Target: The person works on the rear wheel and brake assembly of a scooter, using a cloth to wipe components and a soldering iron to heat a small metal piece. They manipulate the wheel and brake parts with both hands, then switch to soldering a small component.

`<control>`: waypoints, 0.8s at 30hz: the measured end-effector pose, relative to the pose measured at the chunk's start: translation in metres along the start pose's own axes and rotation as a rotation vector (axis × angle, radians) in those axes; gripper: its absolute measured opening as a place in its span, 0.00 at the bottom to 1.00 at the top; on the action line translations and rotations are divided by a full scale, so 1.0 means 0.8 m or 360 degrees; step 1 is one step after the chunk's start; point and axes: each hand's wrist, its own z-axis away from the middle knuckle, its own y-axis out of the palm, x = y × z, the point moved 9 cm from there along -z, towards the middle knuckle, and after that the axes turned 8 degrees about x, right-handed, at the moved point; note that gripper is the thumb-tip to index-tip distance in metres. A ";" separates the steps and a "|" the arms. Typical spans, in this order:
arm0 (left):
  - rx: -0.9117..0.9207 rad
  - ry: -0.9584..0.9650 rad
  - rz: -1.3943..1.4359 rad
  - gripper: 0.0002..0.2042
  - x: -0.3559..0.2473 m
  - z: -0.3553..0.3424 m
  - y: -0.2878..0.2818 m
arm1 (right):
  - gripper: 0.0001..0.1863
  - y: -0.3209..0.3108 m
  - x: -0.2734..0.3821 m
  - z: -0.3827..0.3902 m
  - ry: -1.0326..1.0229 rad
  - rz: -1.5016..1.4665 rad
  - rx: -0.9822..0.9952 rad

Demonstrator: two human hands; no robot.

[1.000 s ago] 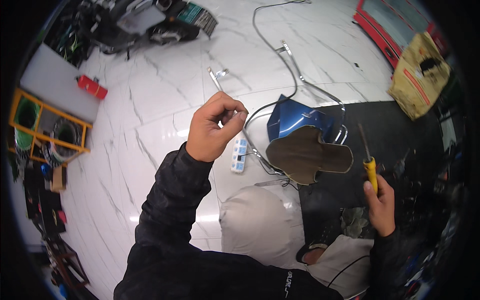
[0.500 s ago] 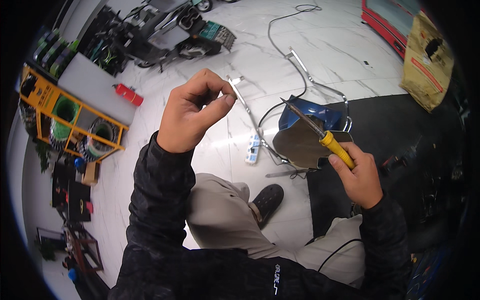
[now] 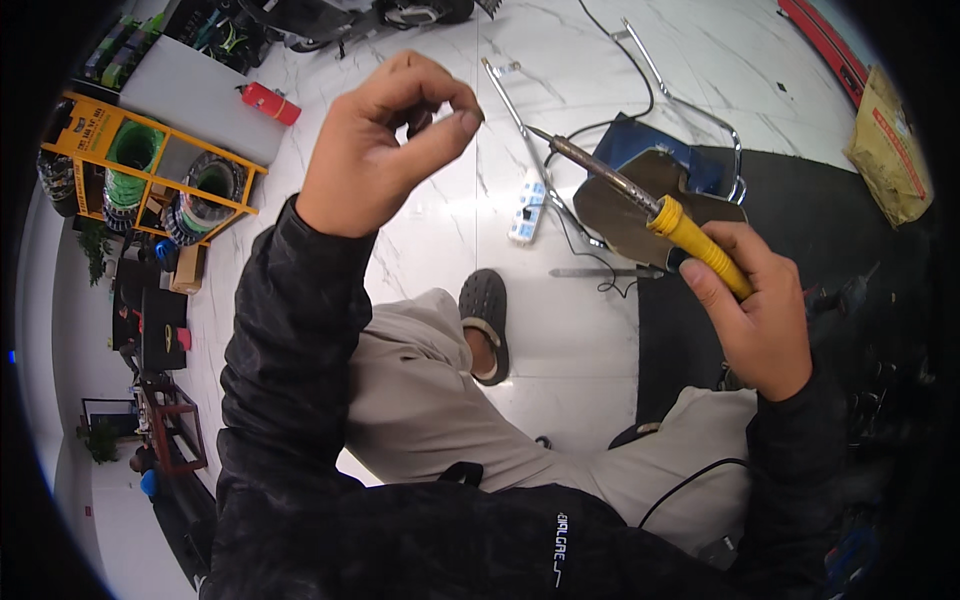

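My right hand (image 3: 760, 310) is wrapped round the yellow handle of a soldering iron (image 3: 605, 175). Its dark, pointed tip slants up and left toward my left hand (image 3: 385, 150), a small gap short of the fingertips. Thumb and forefinger of that left hand are pinched together in the air; whatever lies between them, if anything, is too small to make out. Beyond the iron, on the floor, lie a chrome tube frame (image 3: 690, 105) and a curved panel (image 3: 640, 205), brownish on its inner face, with a blue piece (image 3: 700, 165) behind it.
A white and blue power strip (image 3: 526, 210) and a slim grey bar (image 3: 600, 272) lie on the tiles. A black mat (image 3: 800, 195) spreads to the right, near a yellowish bag (image 3: 890, 150). At left stand a red fire extinguisher (image 3: 269, 103) and a yellow rack (image 3: 90, 115) with wire coils.
The soldering iron's tip has come nearer to my left fingertips. My left foot has shifted left on the floor, and the whole view has tilted so the floor things sit higher.
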 end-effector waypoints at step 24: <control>0.0215 0.0012 -0.0007 0.05 0.050 0.017 -0.002 | 0.14 0.053 0.003 -0.034 -0.0134 0.0197 0.0146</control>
